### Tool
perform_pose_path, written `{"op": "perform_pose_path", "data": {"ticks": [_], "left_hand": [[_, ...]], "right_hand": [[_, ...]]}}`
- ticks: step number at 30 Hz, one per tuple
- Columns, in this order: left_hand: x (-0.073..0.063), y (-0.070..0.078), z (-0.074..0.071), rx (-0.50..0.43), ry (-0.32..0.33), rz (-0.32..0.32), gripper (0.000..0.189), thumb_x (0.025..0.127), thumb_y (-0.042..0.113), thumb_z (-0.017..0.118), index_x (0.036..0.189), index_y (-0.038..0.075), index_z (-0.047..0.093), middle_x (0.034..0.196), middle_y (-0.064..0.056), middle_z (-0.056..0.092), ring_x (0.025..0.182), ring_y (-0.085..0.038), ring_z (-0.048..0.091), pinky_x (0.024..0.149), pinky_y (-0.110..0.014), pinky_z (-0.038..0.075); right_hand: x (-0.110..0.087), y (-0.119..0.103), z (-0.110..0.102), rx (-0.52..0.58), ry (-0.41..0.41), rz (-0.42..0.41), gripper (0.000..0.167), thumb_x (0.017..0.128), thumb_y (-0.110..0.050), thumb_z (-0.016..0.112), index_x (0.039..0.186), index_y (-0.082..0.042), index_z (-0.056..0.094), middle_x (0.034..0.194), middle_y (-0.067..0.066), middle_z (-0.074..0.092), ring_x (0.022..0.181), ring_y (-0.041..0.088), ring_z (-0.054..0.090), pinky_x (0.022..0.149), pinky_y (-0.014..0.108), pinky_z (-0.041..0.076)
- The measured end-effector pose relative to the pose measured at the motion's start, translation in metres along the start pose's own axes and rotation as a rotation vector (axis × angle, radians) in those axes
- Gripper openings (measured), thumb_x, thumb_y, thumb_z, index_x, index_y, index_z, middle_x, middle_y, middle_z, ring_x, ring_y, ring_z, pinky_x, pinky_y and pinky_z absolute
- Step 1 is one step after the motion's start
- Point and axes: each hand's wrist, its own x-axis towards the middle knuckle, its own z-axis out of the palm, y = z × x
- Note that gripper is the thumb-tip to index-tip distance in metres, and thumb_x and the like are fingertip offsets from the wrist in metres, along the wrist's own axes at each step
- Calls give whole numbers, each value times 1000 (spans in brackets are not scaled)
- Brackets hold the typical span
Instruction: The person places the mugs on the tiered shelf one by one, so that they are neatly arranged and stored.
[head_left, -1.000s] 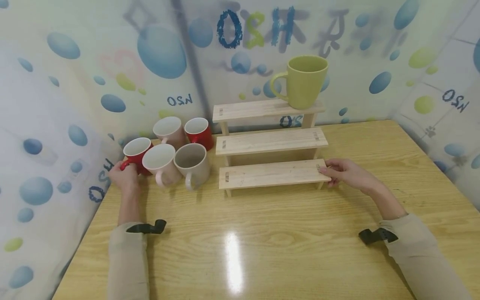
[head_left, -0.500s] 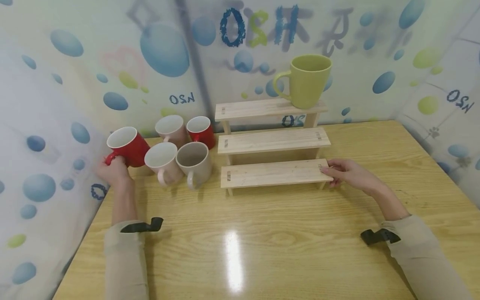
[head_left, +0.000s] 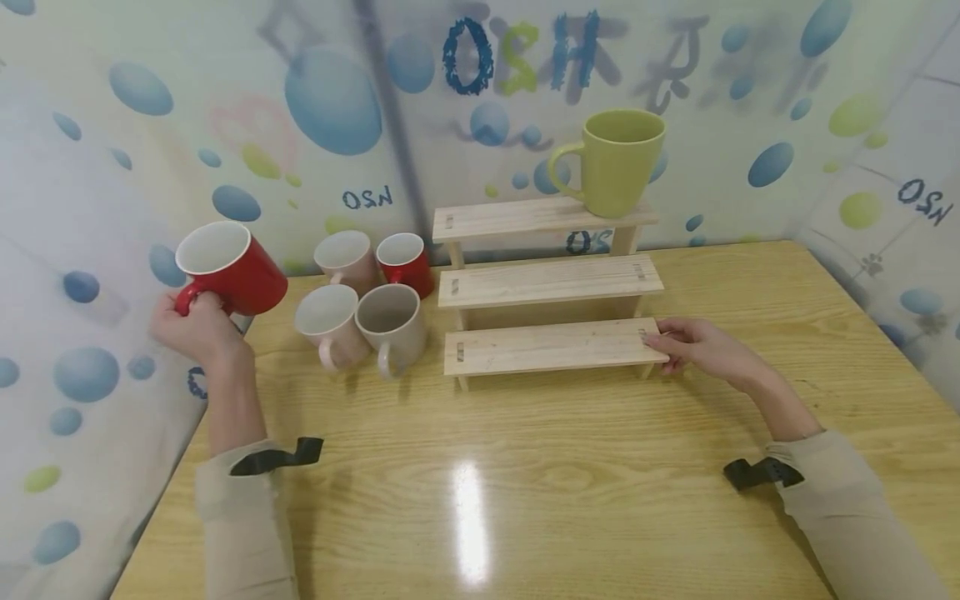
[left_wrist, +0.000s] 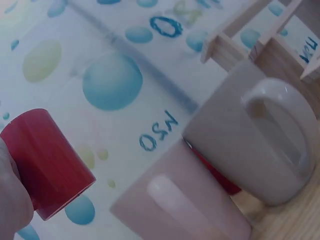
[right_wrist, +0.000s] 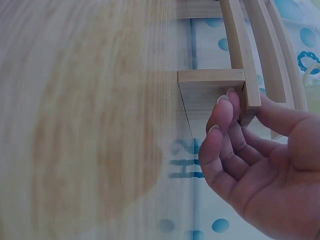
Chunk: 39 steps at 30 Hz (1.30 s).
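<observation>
My left hand (head_left: 201, 332) holds a red mug (head_left: 251, 279) with a white inside by its handle. The mug is in the air at the left, tilted, left of the other mugs; the left wrist view shows its red side (left_wrist: 47, 162). At the right end of a three-tier wooden shelf (head_left: 547, 348), my right hand (head_left: 705, 350) pinches the lowest board, thumb on top and fingers beneath. In the right wrist view that hand (right_wrist: 265, 165) has its fingers curled under the board's end. A yellow-green mug (head_left: 617, 167) stands on the top tier.
Left of the shelf several mugs stand close together on the wooden table (head_left: 600, 500): a light pink mug (head_left: 333, 325), a grey mug (head_left: 393, 329), another pink mug (head_left: 348, 262) and a smaller red mug (head_left: 405, 265). A patterned curtain (head_left: 322, 192) hangs behind and at the sides.
The left hand has lifted the red mug off the table and carried it up and to the left, tilting it. My right hand stays on the shelf's lowest board.
</observation>
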Motion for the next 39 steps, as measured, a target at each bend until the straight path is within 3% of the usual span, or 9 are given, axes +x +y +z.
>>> {"op": "perform_pose_path", "data": {"ticks": [4, 9, 14, 21, 28, 39], "left_hand": [[-11, 12, 6, -37, -27, 44, 20, 88, -7, 57, 71, 4, 52, 74, -7, 50, 78, -17, 55, 64, -24, 48], [-29, 21, 15, -66, -102, 27, 20, 88, -7, 61, 73, 4, 52, 75, -9, 53, 75, -20, 55, 61, -24, 51], [-48, 23, 28, -97, -191, -5, 22, 87, -9, 55, 70, 2, 49, 69, -9, 50, 65, -22, 54, 58, -26, 53], [-78, 23, 46, -41, -296, -19, 19, 91, -4, 63, 76, 4, 55, 78, -8, 57, 82, -22, 57, 69, -28, 54], [-104, 21, 69, -65, -360, -37, 20, 92, -5, 59, 75, 5, 53, 77, -8, 55, 80, -23, 54, 72, -30, 51], [-129, 3, 105, -110, -427, -64, 28, 83, -15, 46, 64, 6, 45, 61, -5, 45, 59, -20, 45, 51, -27, 42]], "right_hand": [[0, 0, 0, 3, 1, 1, 57, 106, -27, 53, 142, 15, 38, 104, 15, 66, 81, 22, 67, 75, 34, 56], [0, -1, 0, -4, 0, -6, 57, 106, -26, 53, 142, 16, 38, 105, 16, 66, 80, 22, 67, 75, 34, 56], [1, 1, 0, -15, -2, -7, 59, 106, -27, 52, 143, 16, 36, 109, 17, 66, 82, 22, 67, 77, 33, 56], [1, 2, 0, -13, 6, -4, 57, 106, -27, 53, 141, 16, 39, 112, 18, 66, 83, 23, 68, 79, 32, 55], [-1, -2, 0, -42, 15, 2, 56, 106, -29, 53, 140, 15, 42, 107, 15, 68, 83, 24, 69, 83, 28, 52], [0, 1, -2, -7, 6, -10, 55, 106, -26, 53, 139, 17, 42, 108, 17, 67, 82, 25, 69, 81, 31, 55]]}}
